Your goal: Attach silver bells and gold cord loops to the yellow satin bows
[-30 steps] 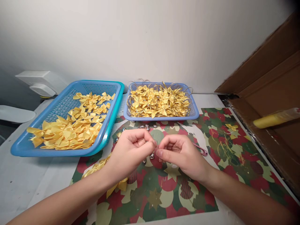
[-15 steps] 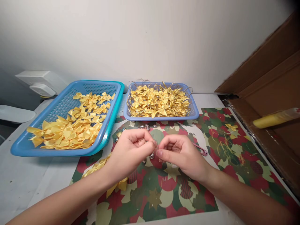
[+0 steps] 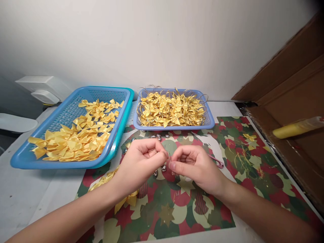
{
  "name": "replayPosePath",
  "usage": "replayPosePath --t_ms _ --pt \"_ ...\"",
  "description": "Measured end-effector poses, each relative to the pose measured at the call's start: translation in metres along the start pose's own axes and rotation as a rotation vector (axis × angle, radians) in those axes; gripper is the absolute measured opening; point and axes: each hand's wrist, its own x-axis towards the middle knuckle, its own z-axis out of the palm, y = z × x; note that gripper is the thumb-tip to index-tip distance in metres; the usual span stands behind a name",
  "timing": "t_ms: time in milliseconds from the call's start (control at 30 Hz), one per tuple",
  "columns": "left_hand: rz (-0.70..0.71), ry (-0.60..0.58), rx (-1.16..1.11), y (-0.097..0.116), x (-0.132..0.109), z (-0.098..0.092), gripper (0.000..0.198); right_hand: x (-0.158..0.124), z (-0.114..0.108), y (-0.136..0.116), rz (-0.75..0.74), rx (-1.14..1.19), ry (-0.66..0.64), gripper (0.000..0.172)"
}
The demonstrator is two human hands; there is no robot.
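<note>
My left hand [image 3: 144, 163] is closed in a pinch, its thumb and forefinger tips meeting over the patterned mat. Opposite it, my right hand [image 3: 196, 165] is also pinched shut, fingertips almost touching the left ones. A thin strand [image 3: 169, 156] shows between the two sets of fingertips; its exact kind is too small to make out. Just below the fingers are small silver bells [image 3: 163, 167]. Yellow ribbon bows [image 3: 128, 200] lie on the mat under and beside my left forearm, partly hidden by it.
At the left, a blue basket [image 3: 63, 164] of yellow bows sits in a teal one. Behind my hands, another basket [image 3: 174, 128] holds bows with gold cord loops. A pink tool handle [image 3: 219, 164], gold cord scraps [image 3: 244, 160] and a cardboard box [image 3: 286, 81] are at the right.
Hardly anything differs. Both hands keep the same pinch in the same place, and the view has shifted very slightly.
</note>
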Motion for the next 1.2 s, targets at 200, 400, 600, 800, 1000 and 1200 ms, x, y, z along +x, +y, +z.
replayPosePath --t_ms 200,400,600,800,1000,1200 --pt "-0.013 -0.023 -0.017 0.0005 0.0001 -0.0010 0.016 0.0025 -0.0050 0.0034 -0.028 -0.006 -0.047 0.027" --pt "-0.017 -0.069 -0.042 -0.0004 0.0018 -0.0016 0.016 0.0036 -0.0054 0.0066 0.000 0.016 -0.068 0.021" --pt "-0.043 -0.089 -0.034 -0.0014 0.0031 -0.0028 0.016 0.0025 -0.0044 0.0059 0.042 0.035 -0.064 0.025" --pt "-0.046 -0.111 -0.055 -0.0038 0.0036 -0.0026 0.018 0.0019 -0.0060 0.0070 0.036 0.013 -0.068 0.023" --pt "-0.046 -0.108 -0.057 -0.0043 0.0037 -0.0035 0.017 0.0032 -0.0054 0.0067 0.040 0.029 -0.067 0.020" --pt "-0.053 -0.124 -0.068 -0.0037 0.0049 -0.0031 0.018 0.0018 -0.0054 0.0057 0.044 0.015 -0.063 0.024"
